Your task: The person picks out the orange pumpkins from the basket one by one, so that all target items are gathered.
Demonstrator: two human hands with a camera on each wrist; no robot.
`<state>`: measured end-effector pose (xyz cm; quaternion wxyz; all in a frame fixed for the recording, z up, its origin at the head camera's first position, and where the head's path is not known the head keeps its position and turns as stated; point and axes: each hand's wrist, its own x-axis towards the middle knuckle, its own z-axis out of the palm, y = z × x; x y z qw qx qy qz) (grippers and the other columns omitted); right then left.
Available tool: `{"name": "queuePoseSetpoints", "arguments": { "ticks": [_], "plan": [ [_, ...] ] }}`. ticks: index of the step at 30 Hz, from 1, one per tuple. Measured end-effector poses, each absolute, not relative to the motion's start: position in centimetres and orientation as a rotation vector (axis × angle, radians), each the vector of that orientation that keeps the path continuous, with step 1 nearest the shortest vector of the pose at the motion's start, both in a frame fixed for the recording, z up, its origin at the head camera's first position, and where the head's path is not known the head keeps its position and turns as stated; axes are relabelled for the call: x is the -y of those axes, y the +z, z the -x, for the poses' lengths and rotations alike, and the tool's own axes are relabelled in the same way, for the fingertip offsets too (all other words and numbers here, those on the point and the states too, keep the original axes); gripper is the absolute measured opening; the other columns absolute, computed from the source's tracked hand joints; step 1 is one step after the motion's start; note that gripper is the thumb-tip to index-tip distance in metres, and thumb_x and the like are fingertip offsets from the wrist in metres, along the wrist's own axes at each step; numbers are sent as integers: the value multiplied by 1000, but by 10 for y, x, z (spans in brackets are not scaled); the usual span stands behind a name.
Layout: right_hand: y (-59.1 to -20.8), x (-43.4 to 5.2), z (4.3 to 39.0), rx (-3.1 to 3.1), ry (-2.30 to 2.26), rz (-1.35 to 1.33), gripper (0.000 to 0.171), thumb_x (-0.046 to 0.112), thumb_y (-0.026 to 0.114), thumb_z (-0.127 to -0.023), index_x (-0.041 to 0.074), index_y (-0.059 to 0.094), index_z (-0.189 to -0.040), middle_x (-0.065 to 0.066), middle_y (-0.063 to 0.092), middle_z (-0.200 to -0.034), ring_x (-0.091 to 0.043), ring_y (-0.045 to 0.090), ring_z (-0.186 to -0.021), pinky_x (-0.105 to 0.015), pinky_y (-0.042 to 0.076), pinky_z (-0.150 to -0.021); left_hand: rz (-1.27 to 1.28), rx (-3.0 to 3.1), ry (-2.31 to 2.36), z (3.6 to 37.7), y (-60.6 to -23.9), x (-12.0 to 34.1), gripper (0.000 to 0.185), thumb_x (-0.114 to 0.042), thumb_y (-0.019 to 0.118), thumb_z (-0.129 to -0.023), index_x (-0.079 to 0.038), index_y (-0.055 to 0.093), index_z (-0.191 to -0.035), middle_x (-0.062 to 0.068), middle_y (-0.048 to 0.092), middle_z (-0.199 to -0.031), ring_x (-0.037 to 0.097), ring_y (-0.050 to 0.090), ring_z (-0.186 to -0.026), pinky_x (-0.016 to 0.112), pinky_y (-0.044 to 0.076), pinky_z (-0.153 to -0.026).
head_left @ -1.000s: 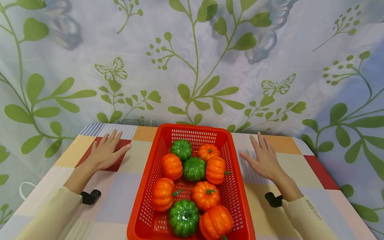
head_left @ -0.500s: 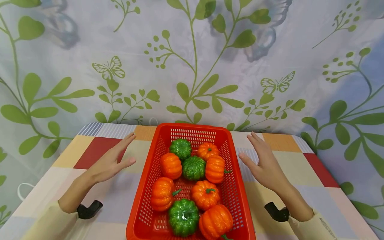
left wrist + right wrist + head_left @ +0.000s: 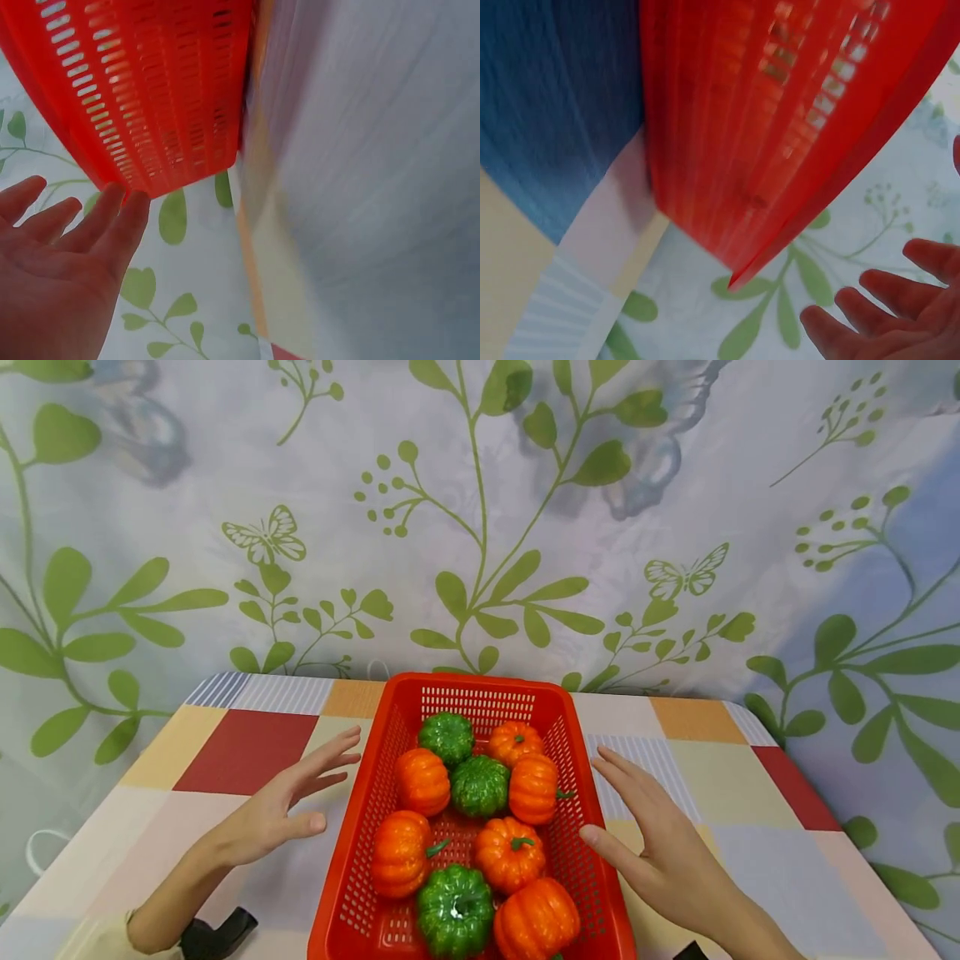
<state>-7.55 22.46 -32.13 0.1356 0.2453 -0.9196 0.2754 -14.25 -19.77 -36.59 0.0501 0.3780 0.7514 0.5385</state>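
Two open hands flank the red basket (image 3: 390, 752) on my head feed: my left hand (image 3: 281, 806) hangs just beside its left wall with fingers spread and straight, holding nothing, and my right hand (image 3: 660, 852) sits just off the right wall, palm turned inward, fingers likewise extended and empty. I cannot tell from above whether either hand touches the plastic; on the left wrist view the fingertips (image 3: 124, 217) lie against or right at the basket's corner (image 3: 161, 112), while the right wrist view shows its fingers (image 3: 889, 296) apart from the slotted wall (image 3: 780, 127).

The basket stands on the checked tablecloth (image 3: 247, 747), near the table's middle, and carries orange pumpkins (image 3: 423, 781) and green pumpkins (image 3: 480, 785) in a loose heap. The nearest orange one (image 3: 536, 918) and the basket's front rim are cut off by the frame's lower edge.

I read no lettering or brand anywhere. Both wrist feeds are smeared, so the cloth pattern there is only colour bands. Behind the table hangs a leaf-printed curtain (image 3: 525, 510).
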Motion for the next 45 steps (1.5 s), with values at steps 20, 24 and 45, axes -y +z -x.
{"name": "queuePoseSetpoints", "arguments": {
  "ticks": [20, 24, 45],
  "plan": [
    [-320, -200, 46, 2731, 809, -1118, 50, 33, 66, -84, 29, 48, -130, 7, 43, -135, -16, 49, -114, -37, 49, -83, -1072, -1880, 1797, 128, -373, 182, 77, 4, 61, -79, -3, 22, -144, 8, 1, -152, 32, 17, -133, 36, 41, -96],
    [-321, -197, 46, 2739, 809, -1188, 43, 34, 64, -85, 26, 52, -126, 5, 46, -133, -17, 49, -113, -37, 49, -83, -1054, -1911, 1787, 127, -376, 182, 78, 4, 63, -78, -6, 23, -144, 7, 2, -152, 30, 18, -133, 35, 42, -95],
    [-327, -186, 49, 2814, 714, -1343, 45, 41, 58, -87, 20, 55, -126, 10, 53, -122, -10, 49, -111, -34, 46, -87, -1020, -1863, 1817, 127, -379, 184, 80, 6, 63, -77, -4, 21, -144, 5, 1, -152, 30, 20, -133, 36, 41, -95]
  ]
}}
